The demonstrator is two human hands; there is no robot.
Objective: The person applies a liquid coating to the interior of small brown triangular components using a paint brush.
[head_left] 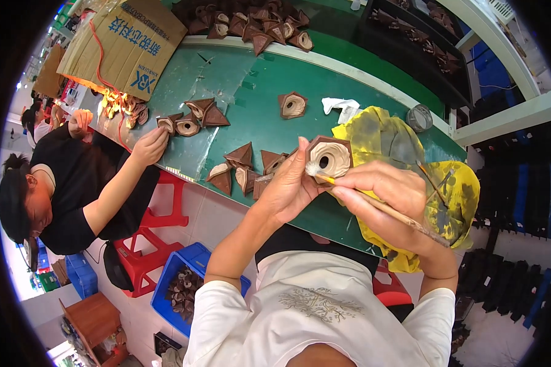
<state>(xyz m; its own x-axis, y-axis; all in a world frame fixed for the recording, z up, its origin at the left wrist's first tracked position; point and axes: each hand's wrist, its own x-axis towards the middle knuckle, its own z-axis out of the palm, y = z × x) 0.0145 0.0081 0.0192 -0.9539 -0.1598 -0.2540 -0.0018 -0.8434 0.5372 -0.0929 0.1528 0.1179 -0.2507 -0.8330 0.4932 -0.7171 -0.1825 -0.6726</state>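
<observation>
My left hand (288, 194) grips a brown, angular-rimmed piece (346, 147) with a cream, ruffled centre and a dark hole, tilted up over the table's near edge. In my right hand (389, 194) is a paintbrush (404, 221), held like a pen. Its tip touches or nearly touches the cream part at the lower left; I cannot tell which. Left of my left hand lies a group of similar brown pieces (239, 156), some pointed side up. One lone piece (292, 105) rests cream side up farther back.
A paint-stained yellow cloth (379, 131) lies at right, bearing another brush (433, 182). Behind it are a jar (419, 117) and white tissue (341, 107). At left, a co-worker's hand (150, 147) touches similar pieces (193, 119). A cardboard box (119, 52) stands at the far left.
</observation>
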